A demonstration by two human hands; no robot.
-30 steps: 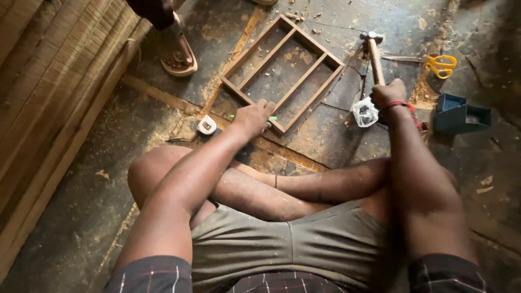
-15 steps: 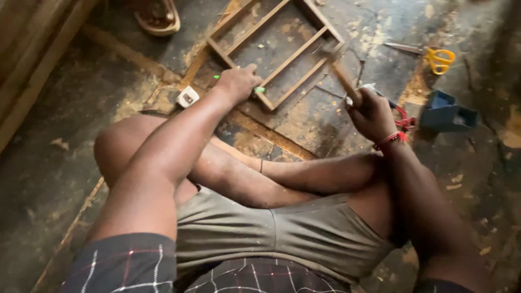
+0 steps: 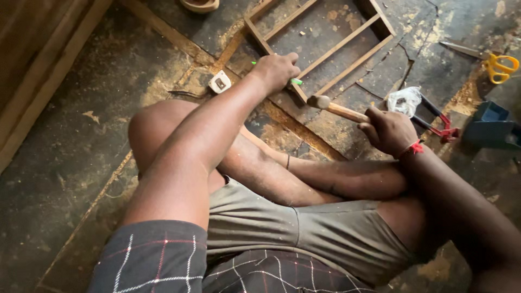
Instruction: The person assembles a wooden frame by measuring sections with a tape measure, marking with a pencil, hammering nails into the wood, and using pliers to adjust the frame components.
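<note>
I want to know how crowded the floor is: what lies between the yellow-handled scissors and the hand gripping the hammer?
In the head view, a crumpled white plastic bag lies between the scissors and the right hand.

On my feed: dark plaid short sleeves with thin white grid lines [image 3: 157, 260], olive-grey shorts [image 3: 304, 228], red string bracelet [image 3: 416, 147] at the right wrist, thin dark anklet [image 3: 287, 161]; forearms and legs bare.

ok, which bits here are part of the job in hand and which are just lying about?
In use:
left hand on the wooden frame, with a green tool
right hand gripping the hammer

Lying about:
scissors
tape measure
red hacksaw
plastic bag
blue box
sandal
</note>
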